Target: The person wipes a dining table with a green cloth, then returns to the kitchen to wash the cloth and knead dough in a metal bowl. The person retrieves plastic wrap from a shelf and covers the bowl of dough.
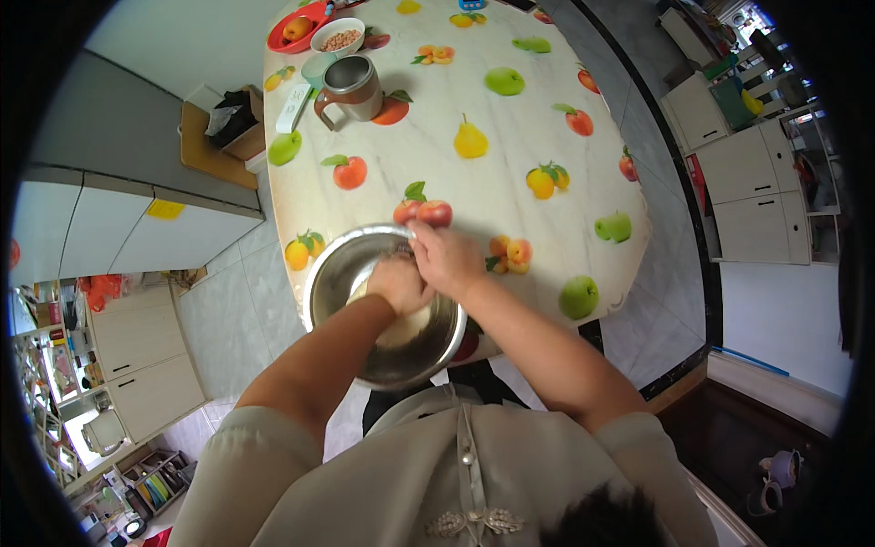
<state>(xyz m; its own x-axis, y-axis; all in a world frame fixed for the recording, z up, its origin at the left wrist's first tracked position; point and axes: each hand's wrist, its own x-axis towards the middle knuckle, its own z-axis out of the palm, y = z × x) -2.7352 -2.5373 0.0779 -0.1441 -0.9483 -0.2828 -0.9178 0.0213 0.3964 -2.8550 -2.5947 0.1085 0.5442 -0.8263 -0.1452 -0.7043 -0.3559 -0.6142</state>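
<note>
A shiny metal bowl (330,284) sits at the near edge of the table, partly overhanging it. Inside lies a pale mass that looks like dough (407,330), partly covered by my hand and forearm. My left hand (398,283) is down in the bowl, curled closed and pressed into the dough; its fingertips are hidden. At the bowl's far right rim, my right hand (447,258) is closed on the edge, right beside the left hand.
A fruit-print cloth covers the table (365,196). Toward the far left stand a brown-handled mug (354,91), a white remote control (293,108), a bowl of nuts or beans (339,39) and a red basket (278,37) with fruit. Cabinets (755,201) line the right side.
</note>
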